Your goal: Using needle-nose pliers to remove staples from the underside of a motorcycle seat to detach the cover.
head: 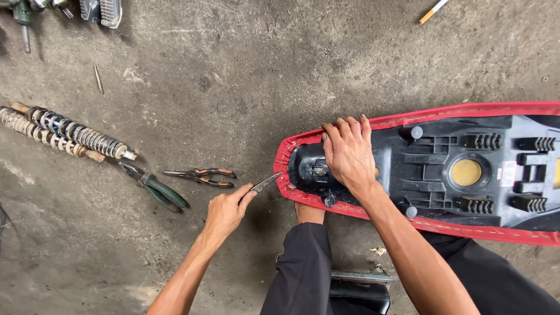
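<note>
An upturned motorcycle seat [443,169] lies on the concrete floor, its black plastic base up and its red cover wrapped around the rim. My right hand [348,153] presses flat on the seat's narrow end. My left hand [226,211] grips a thin metal blade tool [265,183]. The tool's tip touches the red cover edge [282,175] at the seat's nose. My knee in dark trousers [303,262] rests under the seat's near edge.
Two coil shock absorbers [64,133] lie at the left. Green-handled pliers [154,188] and orange-handled pliers [201,176] lie beside them. More tools [99,10] sit at the top left, a cigarette [433,11] at the top right. A low stool [360,286] is beneath me.
</note>
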